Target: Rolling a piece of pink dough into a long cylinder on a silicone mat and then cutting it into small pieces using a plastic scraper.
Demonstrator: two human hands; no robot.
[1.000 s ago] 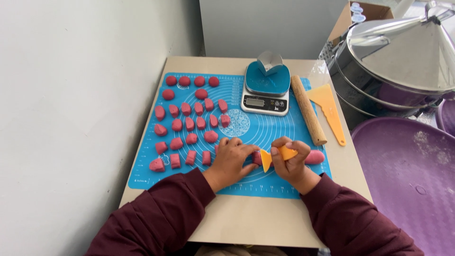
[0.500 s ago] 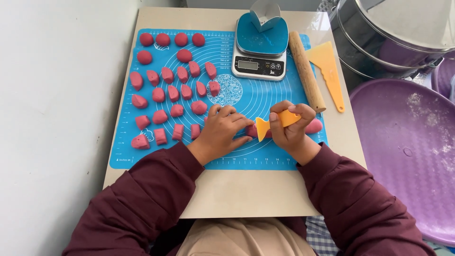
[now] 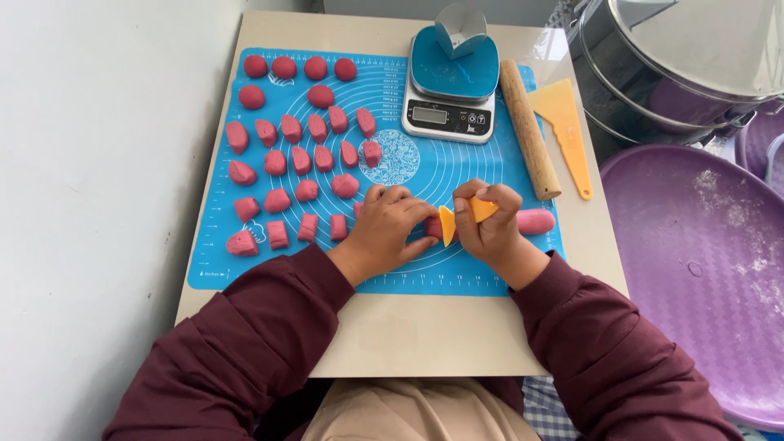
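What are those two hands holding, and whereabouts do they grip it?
The right hand grips an orange scraper by its upper edge, blade down into a pink dough roll. The left hand pinches the roll's cut end.

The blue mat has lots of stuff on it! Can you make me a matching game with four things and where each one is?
Things:
1. kitchen scale
2. rolling pin
3. orange cutter
4. round pink dough balls

Places:
a. along the far left edge of the blue mat
b. held in the right hand, next to the left hand
c. at the top middle of the mat, with a blue platform
d. lying just right of the scale

Pairs: 1-c, 2-d, 3-b, 4-a
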